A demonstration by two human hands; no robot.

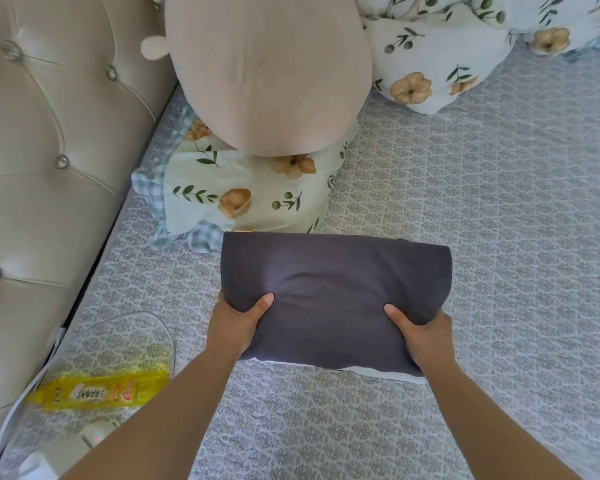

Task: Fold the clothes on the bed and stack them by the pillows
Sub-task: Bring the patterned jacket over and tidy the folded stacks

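Gripping the folded dark grey garment (333,299) at its two near corners, the left hand (236,323) and right hand (421,336) each pinch it with the thumb on top and the fingers tucked out of sight beneath. It sits on the patterned bedsheet (465,209), its far edge just at the floral pillow (243,195) — close to the headboard side of the bed. It looks soft, light and limp, likely to sag or unfold if lifted by one edge, so supporting both ends underneath seems wise. A white layer (392,374) peeks out below it; whether that is lining or another garment cannot be told. Both fingers' positions under the cloth are hidden.
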